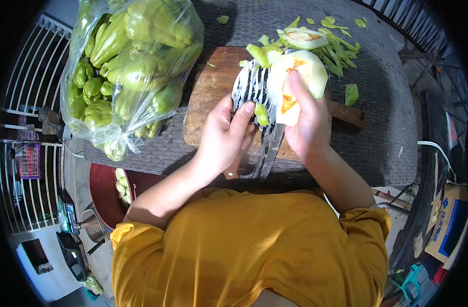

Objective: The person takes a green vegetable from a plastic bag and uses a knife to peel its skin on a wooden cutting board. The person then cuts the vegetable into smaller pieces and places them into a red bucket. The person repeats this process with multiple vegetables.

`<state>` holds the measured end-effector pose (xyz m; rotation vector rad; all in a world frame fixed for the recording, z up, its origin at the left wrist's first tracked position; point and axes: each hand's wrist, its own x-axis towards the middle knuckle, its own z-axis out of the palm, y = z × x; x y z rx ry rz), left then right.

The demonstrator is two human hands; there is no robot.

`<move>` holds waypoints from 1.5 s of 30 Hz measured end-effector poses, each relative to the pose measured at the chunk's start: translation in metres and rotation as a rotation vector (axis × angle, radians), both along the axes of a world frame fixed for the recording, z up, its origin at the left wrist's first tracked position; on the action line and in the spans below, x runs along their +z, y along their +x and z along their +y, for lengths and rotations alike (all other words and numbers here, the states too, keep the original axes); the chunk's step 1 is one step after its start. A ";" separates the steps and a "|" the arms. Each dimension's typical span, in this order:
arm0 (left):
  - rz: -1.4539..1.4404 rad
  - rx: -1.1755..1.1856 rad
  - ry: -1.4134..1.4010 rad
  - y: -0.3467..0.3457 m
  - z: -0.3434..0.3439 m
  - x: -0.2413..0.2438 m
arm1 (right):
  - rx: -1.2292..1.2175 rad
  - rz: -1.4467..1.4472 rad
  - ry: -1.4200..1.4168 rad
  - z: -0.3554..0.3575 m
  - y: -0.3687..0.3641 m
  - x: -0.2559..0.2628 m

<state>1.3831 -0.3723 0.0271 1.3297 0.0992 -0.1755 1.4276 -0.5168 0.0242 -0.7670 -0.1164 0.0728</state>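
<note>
In my left hand (223,134) is a broad flat blade (253,82) with black and white streaks; its exact shape is hard to make out. A wooden handle (232,169) with a rivet shows below the fingers. By my left thumb, a curl of green peel (262,114) clings to the blade. My right hand (306,119) grips a pale peeled chayote piece (314,75), its orange-stained cut side facing up against the blade. The right thumb is blurred. Beneath both hands lies a wooden cutting board (209,88). A long shiny metal strip (273,149) overhangs its near edge.
A clear plastic bag (136,65) of green chayotes stands left on the dark woven-pattern table (375,153). Green peelings (335,57) and a cut chayote piece (304,38) lie beyond the board. Below the table's left edge, a dark red container (103,195) holds pale pieces (122,186).
</note>
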 end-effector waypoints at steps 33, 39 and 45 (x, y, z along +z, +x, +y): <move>-0.649 0.096 1.154 0.087 0.039 0.014 | 0.076 0.041 0.097 -0.031 0.047 0.001; -1.058 -0.036 1.045 0.062 -0.006 0.059 | 0.124 -0.191 -0.138 -0.021 0.021 0.009; -1.004 0.127 1.018 0.050 -0.011 0.050 | 0.052 -0.302 -0.223 -0.015 0.017 0.008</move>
